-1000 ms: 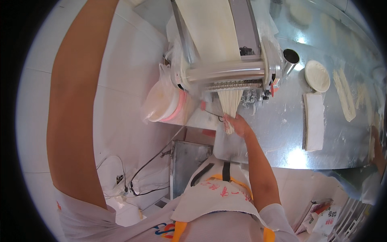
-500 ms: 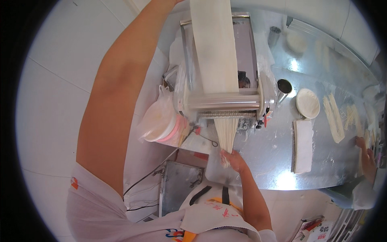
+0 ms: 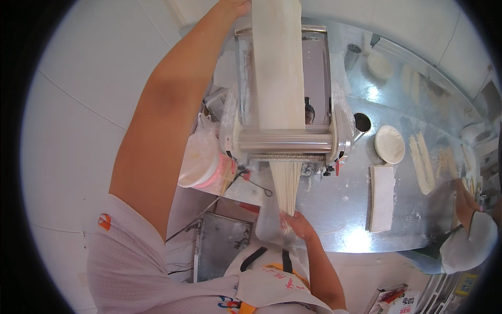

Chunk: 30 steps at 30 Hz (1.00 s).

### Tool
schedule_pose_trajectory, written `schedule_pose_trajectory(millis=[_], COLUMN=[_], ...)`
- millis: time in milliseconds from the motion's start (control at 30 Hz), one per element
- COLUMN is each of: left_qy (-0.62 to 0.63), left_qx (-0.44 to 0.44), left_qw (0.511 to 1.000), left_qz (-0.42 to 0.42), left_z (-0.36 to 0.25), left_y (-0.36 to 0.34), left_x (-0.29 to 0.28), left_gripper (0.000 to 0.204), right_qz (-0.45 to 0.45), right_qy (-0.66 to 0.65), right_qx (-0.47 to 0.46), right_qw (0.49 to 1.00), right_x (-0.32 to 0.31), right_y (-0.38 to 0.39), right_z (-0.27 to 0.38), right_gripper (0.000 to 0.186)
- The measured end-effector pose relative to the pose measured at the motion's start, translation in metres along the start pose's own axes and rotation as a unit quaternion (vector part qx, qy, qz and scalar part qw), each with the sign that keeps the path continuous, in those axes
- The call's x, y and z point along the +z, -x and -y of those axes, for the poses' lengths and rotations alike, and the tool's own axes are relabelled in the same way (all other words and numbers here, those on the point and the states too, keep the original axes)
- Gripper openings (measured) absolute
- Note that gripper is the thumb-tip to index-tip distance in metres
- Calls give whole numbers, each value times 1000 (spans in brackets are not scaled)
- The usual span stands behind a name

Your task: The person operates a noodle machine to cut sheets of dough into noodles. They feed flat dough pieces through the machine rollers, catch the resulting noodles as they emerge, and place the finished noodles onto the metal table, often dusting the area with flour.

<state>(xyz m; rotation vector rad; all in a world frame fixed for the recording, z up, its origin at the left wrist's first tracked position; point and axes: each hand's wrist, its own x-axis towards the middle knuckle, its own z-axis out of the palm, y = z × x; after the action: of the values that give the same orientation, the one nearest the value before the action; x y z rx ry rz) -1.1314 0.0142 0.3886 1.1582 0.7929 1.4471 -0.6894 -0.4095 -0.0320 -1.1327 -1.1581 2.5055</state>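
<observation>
A long pale dough sheet [image 3: 278, 68] runs down from the top edge into the steel rollers of a noodle machine [image 3: 285, 140]. Beside the sheet's left edge, at the top of the view, is my left hand [image 3: 238, 6]; its fingers are mostly cut off or hidden. Below the rollers, fine noodles [image 3: 285, 183] come out as a narrowing bundle. My right hand [image 3: 297, 224] is closed around the bundle's lower part, and some loose ends show by the fingers.
Right of the machine, the steel table [image 3: 334, 209] bears a metal cup [image 3: 362, 123], a white bowl [image 3: 389, 144], a stack of dough sheets [image 3: 382, 199] and laid-out noodles [image 3: 421, 163]. A co-worker's arm [image 3: 463, 204] reaches in at far right. A bagged tub [image 3: 201, 157] stands left of the machine.
More noodles hang below the rollers, and my right hand has come down with the bundle. My left hand now shows more at the top edge. The whole view has shifted slightly.
</observation>
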Motion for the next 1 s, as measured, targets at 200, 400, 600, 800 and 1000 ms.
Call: schedule_pose_trajectory(millis=[200,400,600,800,1000], left_qy=[-30,-88,-70,-311,-332], left_qx=[48,25,-21,222,78], left_qw=[997,992,995,905,856], left_qz=[-59,-83,-66,-189,-388], left_z=[23,62,43,44,101], left_y=[-9,-38,-29,72,404], left_x=[3,-20,-78,39,235], left_gripper=[41,38,36,31,17], right_qz=[-6,-21,34,43,119], right_qy=[-52,-57,-39,16,-20], right_qx=[29,40,44,49,54], right_qw=[998,997,998,998,991], right_x=[1,-3,8,-11,-1], right_y=[19,35,43,50,58], right_z=[1,0,4,-6,-7], right_gripper=[21,22,18,23,23])
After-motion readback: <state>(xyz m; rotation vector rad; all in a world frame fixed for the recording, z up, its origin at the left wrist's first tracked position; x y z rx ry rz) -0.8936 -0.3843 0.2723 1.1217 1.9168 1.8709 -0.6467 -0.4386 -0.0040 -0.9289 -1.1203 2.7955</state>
